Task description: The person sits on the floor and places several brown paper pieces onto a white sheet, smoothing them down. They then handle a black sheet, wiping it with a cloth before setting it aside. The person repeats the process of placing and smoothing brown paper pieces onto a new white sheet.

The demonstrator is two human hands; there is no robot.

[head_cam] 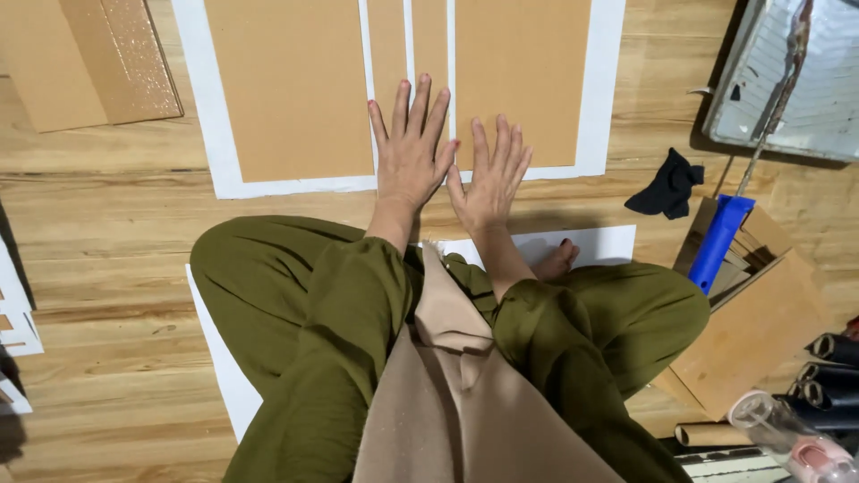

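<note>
The cardboard panels (295, 85) lie flat on a white sheet (208, 116) on the wooden floor (98, 233), in the upper centre of the frame. There are two wide brown panels with two narrow brown strips (387, 45) between them, separated by thin white gaps.

The left hand (412, 152) rests palm down over the lower end of the narrow strips, fingers (420, 103) spread apart and extended flat, gripping nothing. The right hand (490, 179) lies just beside it, palm down on the lower left corner of the right-hand panel, fingers likewise apart and flat. The thumbs of both hands are near each other, close to the lower white border of the sheet.

Below the hands, the person sits cross-legged in olive green trousers (304, 313), with a beige cloth (447, 394) across the lap. A second white sheet (591, 243) lies under the legs, and a bare foot (557, 261) rests on it.

At the right of the frame, a black rag (669, 185) lies on the floor. Just right of it, a paint roller with a blue handle (718, 241) reaches up to a paint tray (787, 80) in the upper right corner. Brown cardboard pieces (761, 331) are stacked at the lower right, with dark rolls (832, 367) beside them. Another brown board (80, 58) lies in the upper left corner.
</note>
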